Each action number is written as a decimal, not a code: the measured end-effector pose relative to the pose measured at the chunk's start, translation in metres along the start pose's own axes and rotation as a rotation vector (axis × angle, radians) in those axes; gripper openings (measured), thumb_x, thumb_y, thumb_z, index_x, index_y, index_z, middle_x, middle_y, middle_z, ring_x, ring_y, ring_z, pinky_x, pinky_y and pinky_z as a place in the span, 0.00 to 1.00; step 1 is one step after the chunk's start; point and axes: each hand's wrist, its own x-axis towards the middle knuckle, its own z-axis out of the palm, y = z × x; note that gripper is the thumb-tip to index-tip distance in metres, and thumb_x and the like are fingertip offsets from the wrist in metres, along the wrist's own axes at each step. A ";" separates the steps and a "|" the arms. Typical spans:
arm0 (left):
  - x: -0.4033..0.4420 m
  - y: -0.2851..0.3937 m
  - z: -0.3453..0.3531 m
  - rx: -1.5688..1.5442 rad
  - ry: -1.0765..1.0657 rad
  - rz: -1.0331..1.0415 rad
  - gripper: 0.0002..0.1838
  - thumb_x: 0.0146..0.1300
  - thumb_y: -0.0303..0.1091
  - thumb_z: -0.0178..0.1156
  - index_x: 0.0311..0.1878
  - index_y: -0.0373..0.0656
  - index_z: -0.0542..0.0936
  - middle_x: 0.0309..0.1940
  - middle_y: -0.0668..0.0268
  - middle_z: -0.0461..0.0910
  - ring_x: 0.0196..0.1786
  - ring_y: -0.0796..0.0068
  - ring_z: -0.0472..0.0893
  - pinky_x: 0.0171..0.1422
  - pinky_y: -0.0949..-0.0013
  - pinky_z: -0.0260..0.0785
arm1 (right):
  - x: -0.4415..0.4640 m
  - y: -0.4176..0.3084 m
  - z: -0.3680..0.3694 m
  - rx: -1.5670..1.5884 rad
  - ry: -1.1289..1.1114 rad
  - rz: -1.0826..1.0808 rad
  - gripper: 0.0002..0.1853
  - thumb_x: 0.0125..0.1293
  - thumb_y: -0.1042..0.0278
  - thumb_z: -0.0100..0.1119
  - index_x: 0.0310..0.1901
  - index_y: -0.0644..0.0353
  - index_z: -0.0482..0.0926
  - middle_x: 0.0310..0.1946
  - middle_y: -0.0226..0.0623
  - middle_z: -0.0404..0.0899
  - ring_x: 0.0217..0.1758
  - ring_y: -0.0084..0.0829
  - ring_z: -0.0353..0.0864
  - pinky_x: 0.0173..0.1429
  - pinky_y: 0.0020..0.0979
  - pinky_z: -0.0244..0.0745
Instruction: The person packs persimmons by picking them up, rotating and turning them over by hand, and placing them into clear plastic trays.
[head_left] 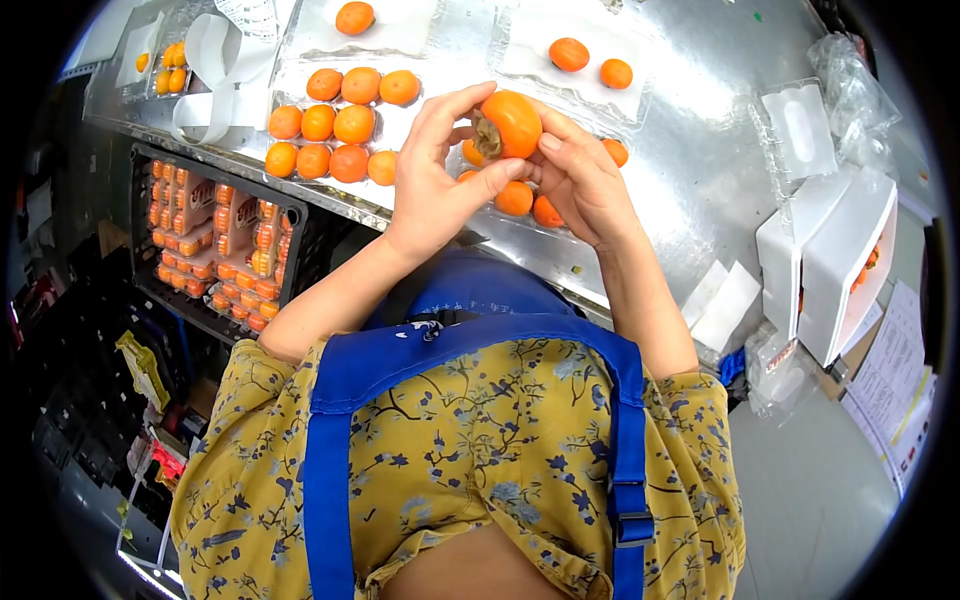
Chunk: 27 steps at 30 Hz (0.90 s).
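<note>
Both bare hands hold one round, shiny orange fruit (512, 125) near the top middle of the frame, over the silver metal table (700, 160). The left hand (440, 160) has its fingers and thumb bent around the side with the leafy cap, and the right hand (585, 185) grips the other side. The fruit is smooth and bright, and its dry, brown-green leafy cap tilts to the lower left.

At the upper left of the table, clear plastic trays (272, 95) hold rows of the same kind of orange fruit. A see-through tray (520, 25) at the top, right of the middle, has two in it. More orange fruit (514, 198) sits under the hands. A small clear pack (188, 62) at the upper left holds little yellow-orange fruit.

A black plastic crate (135, 215) at the left is full of clear packs of orange fruit. The packs have red marks, too small to read. At the right, a white foam box (815, 290) has orange fruit inside. The white papers (890, 385) at the right edge have print I cannot read, and so does the blue apron (480, 335)
</note>
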 end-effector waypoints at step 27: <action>0.004 -0.007 -0.008 -1.114 -0.148 -0.958 0.26 0.70 0.55 0.50 0.60 0.43 0.70 0.49 0.58 0.79 0.49 0.68 0.81 0.51 0.63 0.75 | 0.007 -0.004 -0.008 -0.568 -0.009 -0.142 0.32 0.57 0.73 0.64 0.65 0.63 0.68 0.59 0.39 0.73 0.61 0.29 0.73 0.66 0.33 0.66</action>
